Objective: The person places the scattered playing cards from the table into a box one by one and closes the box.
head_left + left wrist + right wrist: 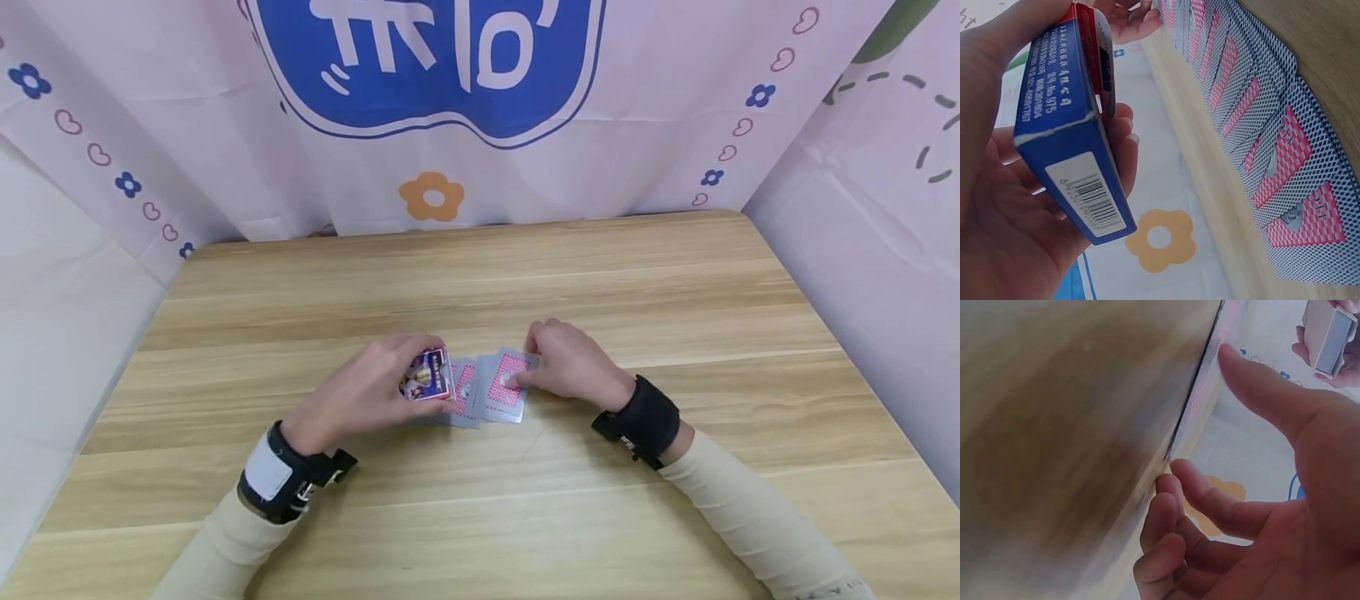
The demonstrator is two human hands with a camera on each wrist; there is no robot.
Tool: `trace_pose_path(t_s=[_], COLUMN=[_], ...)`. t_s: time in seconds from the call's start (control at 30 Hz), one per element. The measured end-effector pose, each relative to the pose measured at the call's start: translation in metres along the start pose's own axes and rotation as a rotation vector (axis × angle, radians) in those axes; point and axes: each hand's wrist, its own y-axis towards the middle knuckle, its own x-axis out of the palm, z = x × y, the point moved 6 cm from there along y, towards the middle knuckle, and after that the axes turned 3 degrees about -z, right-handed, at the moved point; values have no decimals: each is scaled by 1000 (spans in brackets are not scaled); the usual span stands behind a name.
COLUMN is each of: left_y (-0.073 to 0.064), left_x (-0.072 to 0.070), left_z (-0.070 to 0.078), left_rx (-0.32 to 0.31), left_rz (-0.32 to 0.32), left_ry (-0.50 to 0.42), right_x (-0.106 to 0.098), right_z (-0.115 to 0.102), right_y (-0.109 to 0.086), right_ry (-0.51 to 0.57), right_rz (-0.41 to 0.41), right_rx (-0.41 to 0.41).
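My left hand (356, 383) grips a small blue card box (427, 377) above the tabletop, thumb on one side and fingers on the other. Its barcode end faces the left wrist camera, and a red flap (1102, 62) sticks out at the other end. In the right wrist view, grey card edges (1340, 342) show at the box's mouth. A row of playing cards (463, 390) overlaps on the table, pink-and-grey backs up. At the row's right end my right hand (576, 362) holds the last card (498, 406), thumb on its back and fingertips by its edge.
The wooden table (480, 517) reaches back to a white cloth (570, 183) with a blue emblem and an orange flower. More white cloth hangs on both sides. Each wrist wears a black strap (651, 419) with a camera.
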Motion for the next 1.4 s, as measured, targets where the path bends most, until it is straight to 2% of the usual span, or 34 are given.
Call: trace_pose_path(t_s=[0.17, 0.27, 0.47, 0.57, 0.73, 0.83, 1.03, 1.23, 1.4], left_y=[0, 0, -1, -1, -1, 0, 0, 0, -1], left_x=[-1, -1, 0, 1, 0, 0, 1, 1, 2], left_z=[1, 1, 1, 0, 0, 0, 1, 6, 10], left_rx=[1, 4, 3, 4, 0, -2, 9, 33, 38], left_rz=[3, 4, -3, -6, -8, -13, -17, -12, -16], left_ry=[6, 7, 3, 5, 5, 4, 8, 14, 17], right_x=[0, -1, -4, -10, -19, -23, -24, -16, -8], right_z=[0, 1, -5, -9, -15, -18, -21, -26, -34], right_y=[0, -1, -5, -7, -8, -10, -14, -15, -16], right_ry=[-12, 28, 224, 350, 541, 596, 644, 673, 719], right_rz=[5, -23, -171, -206, -192, -174, -158, -164, -90], right_rx=[1, 4, -64, -102, -86, -62, -36, -23, -16])
